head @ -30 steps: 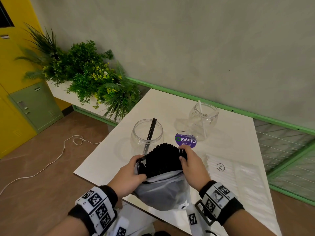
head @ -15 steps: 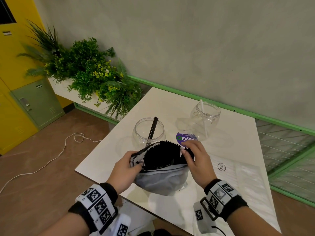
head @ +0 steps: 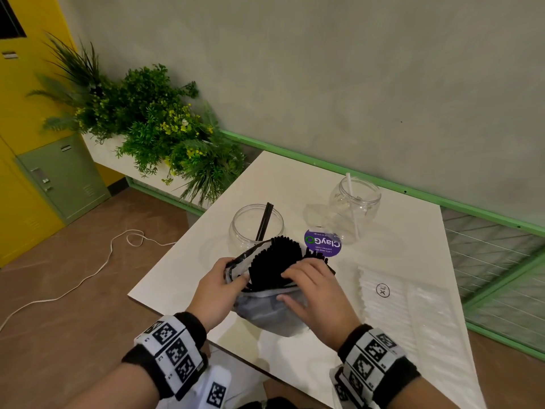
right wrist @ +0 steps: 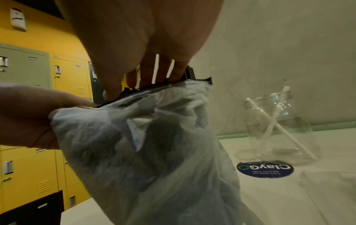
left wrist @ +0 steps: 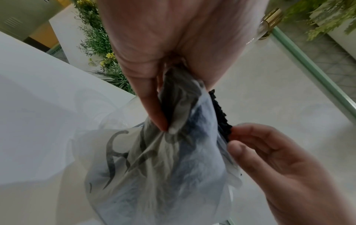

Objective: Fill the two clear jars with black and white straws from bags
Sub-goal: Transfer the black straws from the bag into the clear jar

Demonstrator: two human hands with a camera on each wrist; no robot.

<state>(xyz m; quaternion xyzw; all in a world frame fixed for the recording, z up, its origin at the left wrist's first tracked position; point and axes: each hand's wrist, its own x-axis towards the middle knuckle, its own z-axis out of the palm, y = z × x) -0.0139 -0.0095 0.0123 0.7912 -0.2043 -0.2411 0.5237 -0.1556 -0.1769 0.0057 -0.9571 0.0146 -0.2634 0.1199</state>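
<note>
Nearest, both hands work at a thin plastic bag (head: pixel 265 311) held over the near edge of the white bench (head: pixel 295 178). The left hand (head: pixel 216 293) has its grip pinching the bag's mouth at 9 o'clock, thumb and fingers pressed onto the film. The right hand (head: pixel 317 293) sits at 3 o'clock of the bag, its fingers (head: pixel 298 268) curled over the tops of the black straws (head: pixel 274 258) and its thumb against the bag's front, a grip closing on the bundle. The straws stand packed in the open mouth, their ends poking above the rim.

At 3 o'clock from the hands a flat clear packet of white straws (head: pixel 413 314), marked XL, lies on the bench. Just beyond the bag a round purple sticker (head: pixel 323 243) lies flat. At 11 o'clock from it stands a clear jar (head: pixel 256 225) with black straws leaning inside. Farther, at 1 o'clock, a second clear jar (head: pixel 355 206) holds white straws. Green plants (head: pixel 153 128) fill the far left corner.
</note>
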